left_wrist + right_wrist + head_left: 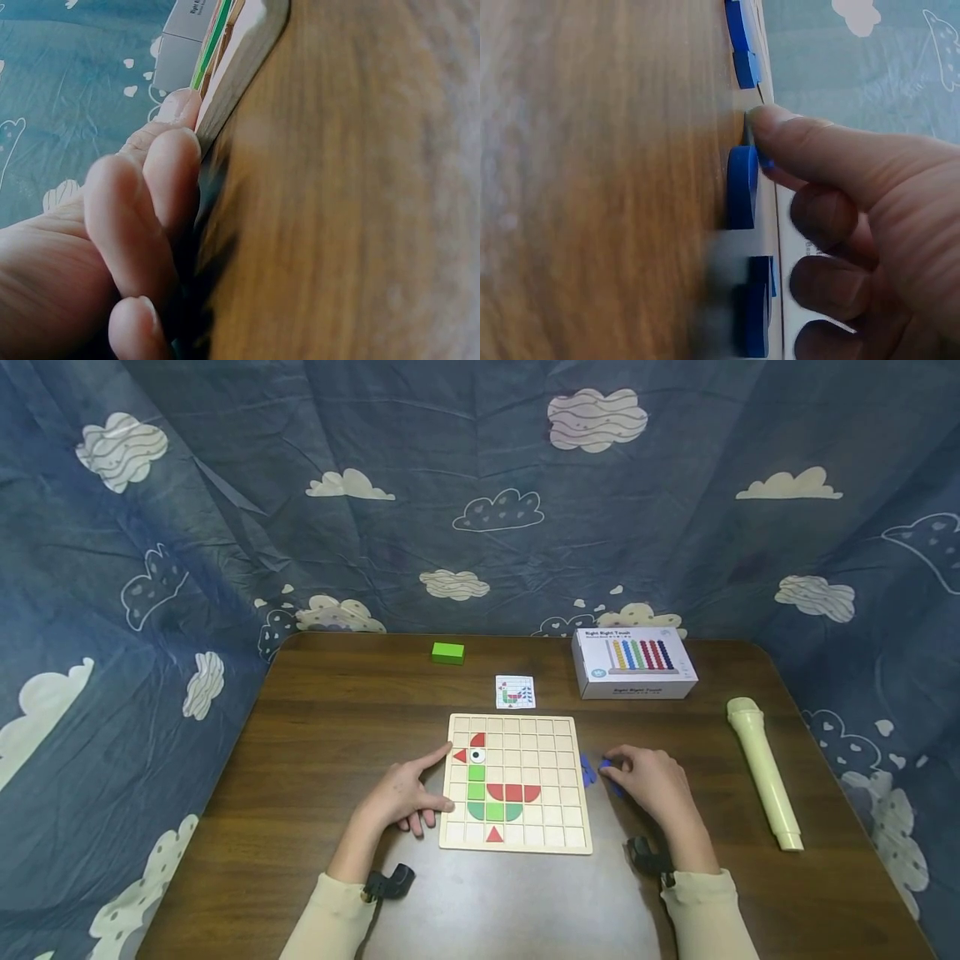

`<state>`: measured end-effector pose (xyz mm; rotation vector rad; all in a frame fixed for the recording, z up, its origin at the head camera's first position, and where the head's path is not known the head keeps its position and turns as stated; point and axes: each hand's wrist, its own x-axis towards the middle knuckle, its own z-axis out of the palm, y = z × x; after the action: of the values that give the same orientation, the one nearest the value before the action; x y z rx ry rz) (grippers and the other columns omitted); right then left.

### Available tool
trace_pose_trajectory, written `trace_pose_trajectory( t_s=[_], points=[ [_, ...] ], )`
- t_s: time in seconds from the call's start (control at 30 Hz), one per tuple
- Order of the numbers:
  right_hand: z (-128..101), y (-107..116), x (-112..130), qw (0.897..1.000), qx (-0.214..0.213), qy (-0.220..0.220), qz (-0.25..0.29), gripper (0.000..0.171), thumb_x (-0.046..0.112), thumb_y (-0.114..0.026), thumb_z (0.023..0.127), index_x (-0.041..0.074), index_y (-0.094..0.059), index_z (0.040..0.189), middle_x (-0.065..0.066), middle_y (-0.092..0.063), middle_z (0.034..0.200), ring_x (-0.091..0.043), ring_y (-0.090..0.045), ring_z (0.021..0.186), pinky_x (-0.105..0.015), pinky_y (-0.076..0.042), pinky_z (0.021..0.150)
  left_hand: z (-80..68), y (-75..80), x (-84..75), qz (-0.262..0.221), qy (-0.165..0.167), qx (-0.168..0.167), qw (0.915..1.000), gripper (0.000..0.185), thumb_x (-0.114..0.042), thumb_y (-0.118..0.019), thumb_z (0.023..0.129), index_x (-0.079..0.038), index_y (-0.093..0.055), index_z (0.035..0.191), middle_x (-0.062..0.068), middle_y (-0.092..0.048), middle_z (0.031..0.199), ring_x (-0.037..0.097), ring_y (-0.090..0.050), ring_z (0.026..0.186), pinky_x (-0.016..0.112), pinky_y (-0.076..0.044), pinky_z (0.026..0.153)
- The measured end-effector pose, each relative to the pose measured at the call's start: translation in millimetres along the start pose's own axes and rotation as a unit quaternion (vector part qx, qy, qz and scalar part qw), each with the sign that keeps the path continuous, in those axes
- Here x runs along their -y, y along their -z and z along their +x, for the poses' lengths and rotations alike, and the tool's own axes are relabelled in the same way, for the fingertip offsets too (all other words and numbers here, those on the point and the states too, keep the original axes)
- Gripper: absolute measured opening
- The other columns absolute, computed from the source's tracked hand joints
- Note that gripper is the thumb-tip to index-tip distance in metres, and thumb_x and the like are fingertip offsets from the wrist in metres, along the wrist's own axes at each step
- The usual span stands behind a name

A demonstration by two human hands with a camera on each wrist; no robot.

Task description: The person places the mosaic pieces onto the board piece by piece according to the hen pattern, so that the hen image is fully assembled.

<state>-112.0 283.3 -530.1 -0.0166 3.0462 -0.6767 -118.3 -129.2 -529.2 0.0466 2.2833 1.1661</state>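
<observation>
The right hand point(654, 783) curls its thumb and fingertips onto a blue piece point(742, 186) lying flat on the desk point(315, 727), with more blue pieces point(587, 770) just beside the grid board point(555, 814), off its right edge. The left hand point(401, 795) rests with fingers straight and relaxed, touching the board's left edge and gripping nothing. The board sits near the desk's front edge, midway between its sides.

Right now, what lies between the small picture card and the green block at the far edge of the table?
Nothing: in the head view only bare brown wooden tabletop lies between the small picture card and the green rectangular block.
</observation>
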Motion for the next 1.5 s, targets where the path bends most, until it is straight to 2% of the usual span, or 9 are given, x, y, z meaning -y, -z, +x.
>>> trace_pose_trajectory(
  t_s=[0.17,0.33,0.47,0.6,0.83,1.1,1.27,1.5],
  points=[
    [-4.9,6.3,14.7,1.0,-0.017,0.003,0.013,0.029,0.031,-0.081,0.095,0.01,-0.08,0.116,0.002,-0.057,0.067,-0.016,-0.048,0.062,-0.03,-0.033,0.057,0.0,-0.1,0.4,-0.004,-0.003,0.002,1.0,0.101,-0.03,-0.092,0.084,-0.048,-0.034,0.164,0.009,-0.073,0.061,0.018,-0.067,0.042,0.025,-0.047,0.038],
    [-8.4,9.2,51.3,0.999,-0.008,0.012,0.044,0.03,0.031,-0.083,0.093,0.011,-0.08,0.116,0.001,-0.057,0.068,-0.016,-0.049,0.064,-0.029,-0.034,0.058,-0.1,-0.4,1.8,-0.011,-0.004,0.005,0.9999,0.102,-0.03,-0.092,0.084,-0.048,-0.033,0.164,0.009,-0.073,0.061,0.018,-0.066,0.041,0.025,-0.047,0.038],
    [-8.8,-1.4,78.2,0.998,-0.003,0.039,0.045,0.027,0.031,-0.086,0.091,0.013,-0.082,0.111,0.004,-0.055,0.064,-0.013,-0.047,0.061,-0.027,-0.032,0.055,0.4,-1.0,2.2,-0.011,-0.004,0.004,0.9999,0.102,-0.03,-0.093,0.083,-0.047,-0.034,0.164,0.01,-0.073,0.061,0.019,-0.067,0.042,0.025,-0.047,0.037],
    [-7.9,-18.2,93.9,0.998,0.0,0.055,0.033,0.024,0.034,-0.087,0.088,0.018,-0.083,0.107,0.008,-0.056,0.062,-0.01,-0.046,0.058,-0.027,-0.033,0.054,1.4,-1.3,2.3,-0.011,-0.004,0.003,0.9999,0.102,-0.031,-0.093,0.083,-0.048,-0.034,0.164,0.01,-0.073,0.062,0.02,-0.068,0.043,0.025,-0.047,0.037],
    [-5.6,-40.3,97.0,0.999,0.013,0.03,0.027,0.024,0.036,-0.087,0.087,0.021,-0.082,0.106,0.006,-0.053,0.061,-0.014,-0.046,0.062,-0.03,-0.034,0.058,2.1,-1.6,5.4,-0.014,-0.008,0.005,0.9999,0.101,-0.031,-0.092,0.084,-0.049,-0.033,0.164,0.009,-0.073,0.061,0.019,-0.067,0.042,0.025,-0.048,0.038],
    [-3.8,-45.5,93.7,0.999,0.007,0.027,0.039,0.026,0.039,-0.088,0.087,0.022,-0.082,0.105,0.006,-0.052,0.062,-0.015,-0.045,0.064,-0.03,-0.033,0.059,0.3,-0.2,3.9,-0.009,-0.013,0.004,0.9999,0.1,-0.031,-0.092,0.085,-0.049,-0.033,0.164,0.008,-0.072,0.06,0.018,-0.067,0.042,0.026,-0.048,0.038],
    [-3.6,-46.2,92.9,0.999,0.005,0.03,0.043,0.021,0.04,-0.086,0.089,0.024,-0.082,0.102,0.006,-0.057,0.063,-0.016,-0.046,0.066,-0.03,-0.034,0.059,1.0,-0.2,4.3,-0.009,-0.015,0.004,0.9998,0.101,-0.031,-0.092,0.085,-0.048,-0.033,0.164,0.008,-0.073,0.06,0.018,-0.067,0.042,0.026,-0.048,0.038],
    [-2.9,-46.7,94.2,0.999,0.007,0.031,0.042,0.016,0.039,-0.085,0.09,0.029,-0.082,0.102,0.006,-0.07,0.073,-0.016,-0.05,0.068,-0.03,-0.036,0.059,2.0,0.1,5.7,-0.012,-0.015,0.004,0.9998,0.101,-0.031,-0.092,0.085,-0.048,-0.033,0.164,0.008,-0.073,0.06,0.018,-0.067,0.042,0.026,-0.047,0.038]
  ],
)
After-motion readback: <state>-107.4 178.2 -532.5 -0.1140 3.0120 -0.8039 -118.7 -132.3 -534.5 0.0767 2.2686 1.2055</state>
